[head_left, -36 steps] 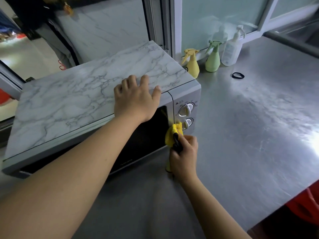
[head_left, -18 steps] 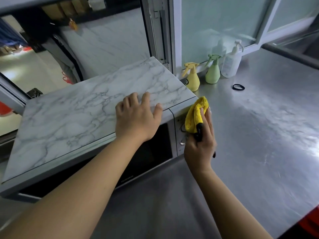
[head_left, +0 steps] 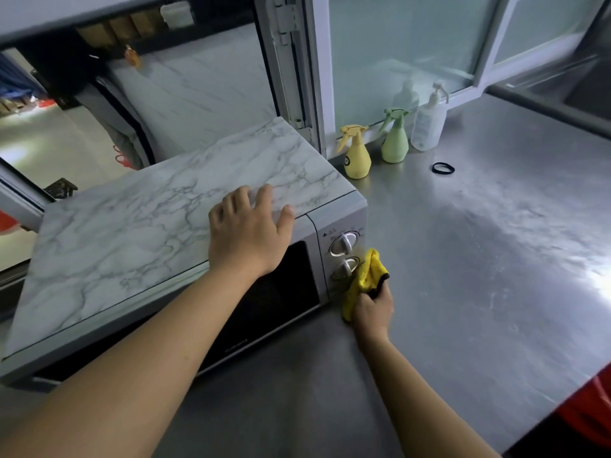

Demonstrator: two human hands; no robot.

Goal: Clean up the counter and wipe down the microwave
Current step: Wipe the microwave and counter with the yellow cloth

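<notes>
The microwave (head_left: 185, 259) sits on the steel bench (head_left: 479, 276), at nine o'clock from the frame's centre. The left hand (head_left: 246, 238) lies flat on its marble-patterned top, fingers spread and grasping nothing. The right hand (head_left: 373, 310) clenches a yellow cloth (head_left: 365, 279) against the lower right corner of the control panel, beside the lower knob (head_left: 347, 267). At one o'clock stand a yellow spray bottle (head_left: 356, 157), a green spray bottle (head_left: 395, 143) and a clear pump bottle (head_left: 428, 123), with a black hair tie (head_left: 443, 168) near them.
</notes>
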